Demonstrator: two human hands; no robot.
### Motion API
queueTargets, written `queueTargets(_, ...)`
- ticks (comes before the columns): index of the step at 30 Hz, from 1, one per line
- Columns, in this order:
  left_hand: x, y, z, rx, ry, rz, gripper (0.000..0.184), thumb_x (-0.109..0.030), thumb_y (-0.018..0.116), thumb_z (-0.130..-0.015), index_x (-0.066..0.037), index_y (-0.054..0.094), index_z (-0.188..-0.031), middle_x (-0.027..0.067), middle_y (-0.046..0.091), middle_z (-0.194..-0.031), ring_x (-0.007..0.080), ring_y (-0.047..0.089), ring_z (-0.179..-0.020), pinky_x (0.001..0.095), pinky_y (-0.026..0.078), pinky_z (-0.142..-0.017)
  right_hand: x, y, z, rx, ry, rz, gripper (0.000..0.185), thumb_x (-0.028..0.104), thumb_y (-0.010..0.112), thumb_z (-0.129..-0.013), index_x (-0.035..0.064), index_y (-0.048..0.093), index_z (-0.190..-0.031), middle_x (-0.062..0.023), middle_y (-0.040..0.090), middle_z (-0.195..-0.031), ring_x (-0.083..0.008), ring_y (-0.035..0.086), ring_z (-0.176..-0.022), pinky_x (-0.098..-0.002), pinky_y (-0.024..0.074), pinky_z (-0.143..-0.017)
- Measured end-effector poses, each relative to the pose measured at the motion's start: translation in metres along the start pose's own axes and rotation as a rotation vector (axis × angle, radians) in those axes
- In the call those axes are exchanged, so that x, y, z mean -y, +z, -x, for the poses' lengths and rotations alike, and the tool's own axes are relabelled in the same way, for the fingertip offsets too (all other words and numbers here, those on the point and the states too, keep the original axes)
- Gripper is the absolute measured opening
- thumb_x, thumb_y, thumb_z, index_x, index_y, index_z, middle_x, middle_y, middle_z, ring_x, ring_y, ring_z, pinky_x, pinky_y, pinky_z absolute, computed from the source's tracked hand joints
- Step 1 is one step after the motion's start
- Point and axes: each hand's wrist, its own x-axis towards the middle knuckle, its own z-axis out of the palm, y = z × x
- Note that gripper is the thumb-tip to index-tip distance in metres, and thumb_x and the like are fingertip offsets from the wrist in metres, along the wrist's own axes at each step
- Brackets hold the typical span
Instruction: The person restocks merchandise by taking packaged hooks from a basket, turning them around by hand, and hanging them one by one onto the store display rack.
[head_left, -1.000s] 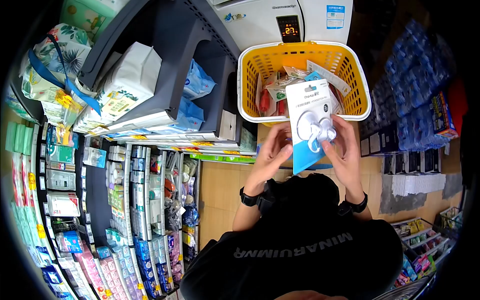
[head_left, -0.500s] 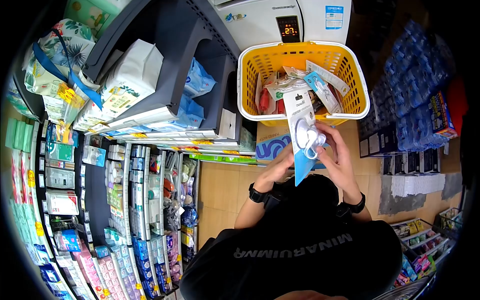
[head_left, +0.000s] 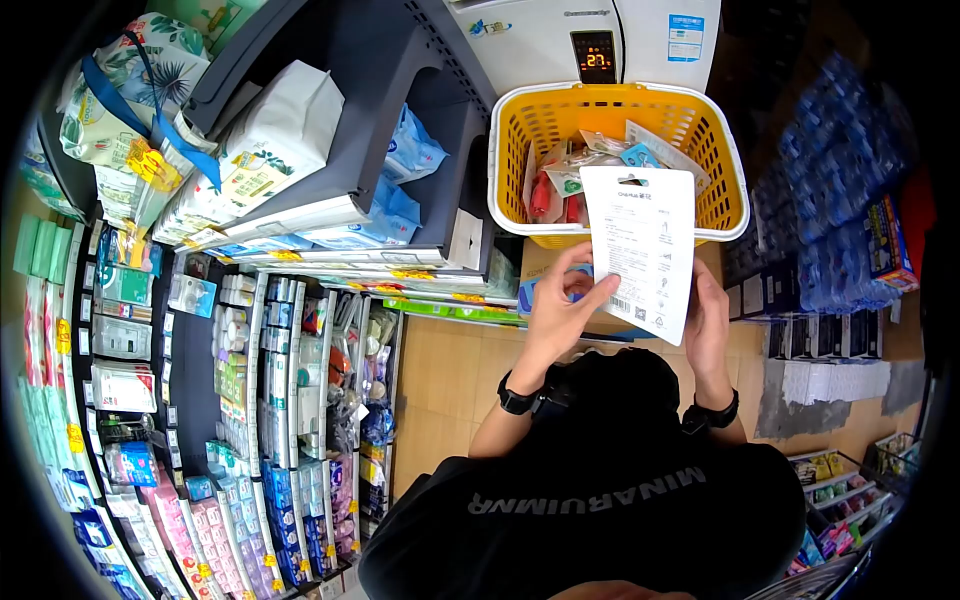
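Note:
A white blister card (head_left: 645, 240) is held up before me with its printed back and barcode facing the camera. The white plastic hook-like item on its front is hidden now. My left hand (head_left: 563, 310) pinches the card's lower left edge between thumb and fingers. Along the right edge lies my right hand (head_left: 709, 320), closed against the card, its fingertips partly hidden behind it. Just beyond the card stands a yellow basket (head_left: 508, 130) with a white rim, containing several carded packages (head_left: 590, 155) and red-handled items (head_left: 541, 196).
Behind the basket is a white appliance (head_left: 545, 45) with a lit display. Shelves of tissue packs (head_left: 285, 140) and small packaged goods (head_left: 240, 400) line the left. Wrapped blue bottles (head_left: 840, 170) are stacked at the right. A cardboard box (head_left: 535, 260) sits below the basket.
The card has been turned over, from its front with the white item to its printed back. My left hand has come onto its left edge, and my right hand has shifted right.

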Motion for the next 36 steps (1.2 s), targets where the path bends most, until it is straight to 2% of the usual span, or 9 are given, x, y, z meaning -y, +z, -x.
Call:
queueTargets(4, -0.004, -0.004, 0.002, -0.096, 0.022, -0.051, 0.041, -0.007, 0.073, -0.095, -0.001, 0.061, -0.134, 0.006, 0.069, -0.109, 0.0092, 0.065, -0.081, 0.0231, 0.053, -0.072, 0.001, -0.001, -0.003, 0.021, 0.023, 0.187, 0.054, 0.034, 0.039, -0.111, -0.0114, 0.054, -0.137, -0.0157, 0.066, -0.123, -0.0137, 0.062, -0.108, -0.0274, 0.0464, -0.093)
queueTargets(7, -0.01, -0.005, 0.004, -0.13, 0.036, -0.094, 0.04, -0.005, 0.069, -0.097, -0.003, 0.062, -0.137, 0.0056, 0.069, -0.109, 0.0086, 0.065, -0.083, 0.0231, 0.053, -0.073, 0.002, 0.003, -0.005, -0.076, -0.017, 0.253, 0.051, 0.033, 0.045, -0.111, -0.0106, 0.055, -0.137, -0.0146, 0.069, -0.115, -0.013, 0.063, -0.103, -0.0239, 0.0476, -0.086)
queueTargets(9, -0.012, -0.005, 0.006, -0.132, 0.049, -0.091, 0.038, -0.005, 0.066, -0.099, -0.002, 0.062, -0.137, 0.0061, 0.069, -0.11, 0.0083, 0.065, -0.084, 0.0216, 0.053, -0.073, -0.003, 0.0, -0.007, -0.092, -0.065, 0.239, 0.042, 0.024, 0.048, -0.111, -0.008, 0.059, -0.135, -0.0123, 0.068, -0.112, -0.012, 0.062, -0.098, -0.0239, 0.0476, -0.084)
queueTargets(10, -0.013, -0.004, 0.006, -0.137, 0.063, -0.087, 0.037, -0.004, 0.064, -0.101, -0.001, 0.062, -0.138, 0.0065, 0.069, -0.111, 0.008, 0.065, -0.086, 0.0202, 0.052, -0.072, -0.003, -0.002, -0.008, -0.095, -0.064, 0.238, 0.042, 0.024, 0.048, -0.111, -0.008, 0.059, -0.135, -0.0123, 0.068, -0.112, -0.012, 0.062, -0.098, -0.0239, 0.0476, -0.084)
queueTargets(12, -0.016, -0.006, 0.007, -0.131, 0.046, -0.088, 0.036, -0.005, 0.063, -0.102, 0.0, 0.062, -0.137, 0.0063, 0.069, -0.11, 0.0081, 0.065, -0.086, 0.0197, 0.052, -0.072, -0.001, -0.004, -0.012, -0.124, -0.272, 0.48, 0.034, 0.017, 0.052, -0.109, -0.0067, 0.063, -0.13, -0.0097, 0.067, -0.108, -0.0117, 0.061, -0.094, -0.0233, 0.0471, -0.082)
queueTargets(16, -0.016, -0.006, 0.006, -0.131, 0.066, -0.049, 0.034, -0.009, 0.061, -0.104, -0.005, 0.064, -0.137, 0.0041, 0.069, -0.105, 0.0049, 0.06, -0.081, 0.0201, 0.05, -0.067, -0.001, -0.008, -0.012, -0.134, -0.265, 0.489, 0.032, 0.015, 0.055, -0.107, -0.0067, 0.065, -0.128, -0.0093, 0.067, -0.107, -0.0119, 0.061, -0.093, -0.0233, 0.0471, -0.081)
queueTargets(25, -0.018, -0.009, 0.006, -0.12, 0.117, 0.006, 0.032, -0.009, 0.059, -0.105, -0.001, 0.065, -0.135, 0.0005, 0.063, -0.095, 0.0031, 0.052, -0.073, 0.0189, 0.042, -0.062, 0.0, -0.003, -0.013, -0.18, -0.214, 0.363, 0.04, 0.011, 0.06, -0.104, -0.0031, 0.058, -0.141, -0.0072, 0.068, -0.103, -0.0097, 0.062, -0.089, -0.0233, 0.0487, -0.078)
queueTargets(32, -0.02, -0.009, 0.005, -0.125, 0.099, 0.017, 0.031, -0.008, 0.059, -0.105, 0.0, 0.065, -0.134, 0.0007, 0.063, -0.095, 0.0034, 0.053, -0.073, 0.0187, 0.043, -0.062, 0.001, -0.004, -0.015, -0.157, -0.2, 0.356, 0.041, 0.01, 0.061, -0.103, -0.0015, 0.057, -0.143, -0.0041, 0.066, -0.099, -0.0073, 0.061, -0.086, -0.0211, 0.0484, -0.074)
queueTargets(36, -0.02, -0.009, 0.005, -0.118, 0.068, 0.059, 0.031, -0.01, 0.059, -0.105, 0.0, 0.065, -0.133, 0.0023, 0.066, -0.099, 0.0037, 0.058, -0.079, 0.0185, 0.046, -0.065, 0.0, -0.005, -0.015, -0.156, -0.204, 0.347, 0.041, 0.009, 0.061, -0.103, -0.0016, 0.057, -0.143, -0.004, 0.066, -0.099, -0.0072, 0.061, -0.086, -0.0209, 0.0482, -0.074)
